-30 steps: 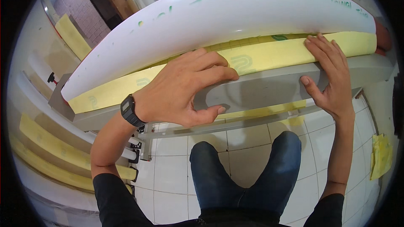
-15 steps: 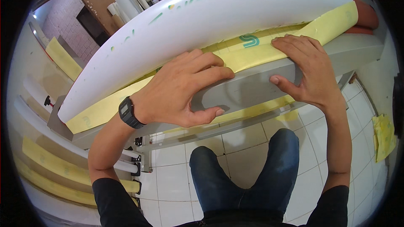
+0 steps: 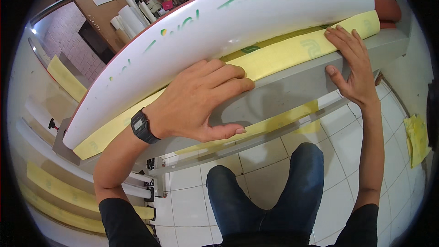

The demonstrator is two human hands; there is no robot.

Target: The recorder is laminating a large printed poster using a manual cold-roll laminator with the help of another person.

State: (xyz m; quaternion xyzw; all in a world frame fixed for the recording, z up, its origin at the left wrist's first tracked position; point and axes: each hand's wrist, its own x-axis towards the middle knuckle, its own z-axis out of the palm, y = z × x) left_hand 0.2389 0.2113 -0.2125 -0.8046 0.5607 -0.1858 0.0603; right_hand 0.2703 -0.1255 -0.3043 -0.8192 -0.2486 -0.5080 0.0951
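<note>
A long white sheet (image 3: 196,41) with green print curves upright along a grey bench edge (image 3: 283,96). Along its foot lies a folded yellow patterned strip (image 3: 286,59). My left hand (image 3: 201,98), wearing a black watch (image 3: 142,124), presses on the strip near the middle; its fingers lie bent over it, with the thumb stretched apart over the grey edge. Toward the right end, my right hand (image 3: 352,66) rests spread fingers on the strip, thumb held away. Neither hand grips anything. Part of the strip is hidden under my left hand.
A reddish-brown rounded piece (image 3: 388,7) is at the sheet's right end. White rolls (image 3: 130,16) stand behind. Long white and yellow strips (image 3: 77,194) hang or lie at left. A crumpled yellow sheet (image 3: 415,139) is at right. Below are a metal rail and white floor tiles (image 3: 192,206).
My right hand has slid rightward along the yellow strip, which now lies folded flatter between my hands. My left hand stays at nearly the same spot. The view has shifted slightly.
</note>
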